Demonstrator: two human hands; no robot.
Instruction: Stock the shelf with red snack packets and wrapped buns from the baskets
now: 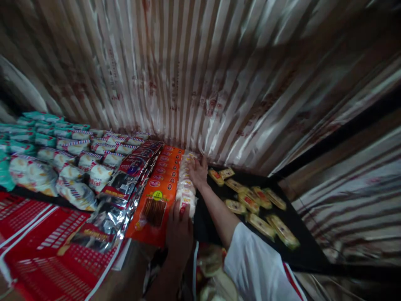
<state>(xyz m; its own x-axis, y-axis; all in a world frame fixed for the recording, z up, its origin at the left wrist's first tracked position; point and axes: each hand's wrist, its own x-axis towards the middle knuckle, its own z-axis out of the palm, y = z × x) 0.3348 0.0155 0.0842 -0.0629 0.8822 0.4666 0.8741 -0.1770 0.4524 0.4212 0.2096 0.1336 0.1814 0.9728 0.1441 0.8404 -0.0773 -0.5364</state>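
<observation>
A row of small white plastic-wrapped packets (187,188) lies on the black shelf, next to overlapping orange snack packets (156,184). My right hand (198,172) rests along the right side of the row's far end, fingers spread and touching the packets. At the near end, my left hand (179,225) lies with its fingers stretched over the front white packet, beside the orange packet's edge. Both hands look open, though the undersides of the fingers are hidden. Silver and dark red packets (125,179) overlap in a row left of the orange ones.
Several yellowish wrapped snacks (250,200) lie scattered on the black shelf (300,255) to the right. White striped bags (100,173) and teal packets (21,136) stand at left. A red shopping basket (62,251) is below. Striped plastic sheeting (188,75) hangs behind.
</observation>
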